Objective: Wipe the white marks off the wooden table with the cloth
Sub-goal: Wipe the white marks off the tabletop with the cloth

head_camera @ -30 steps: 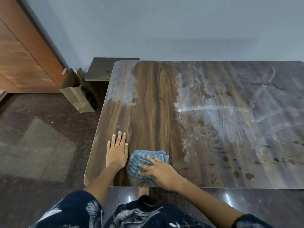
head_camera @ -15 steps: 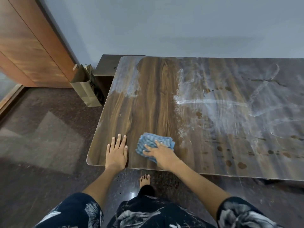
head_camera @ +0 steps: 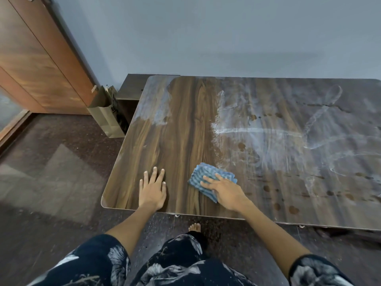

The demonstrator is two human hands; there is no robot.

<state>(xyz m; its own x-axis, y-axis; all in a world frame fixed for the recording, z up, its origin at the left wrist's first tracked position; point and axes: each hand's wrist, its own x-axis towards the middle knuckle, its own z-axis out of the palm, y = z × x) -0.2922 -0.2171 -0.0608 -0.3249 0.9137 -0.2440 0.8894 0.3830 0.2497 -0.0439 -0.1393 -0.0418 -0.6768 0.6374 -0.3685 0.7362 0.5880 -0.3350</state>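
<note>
Blue-grey wall [head_camera: 206,34], dark speckled floor [head_camera: 51,162], wood cabinet [head_camera: 31,58] at L, paper bag [head_camera: 105,118] by low side unit [head_camera: 134,85].

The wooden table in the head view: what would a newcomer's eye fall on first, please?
White smears cover the right part of the wooden table, against a clean strip left of them. Near the front edge the right hand presses a blue striped cloth where clean meets smeared; the left hand rests flat beside it.

The cloth [head_camera: 208,178] has been slid by the right hand [head_camera: 224,190] away from the left hand [head_camera: 152,190] and the near edge of the worktop [head_camera: 185,124], up to the white marks [head_camera: 257,131].
</note>
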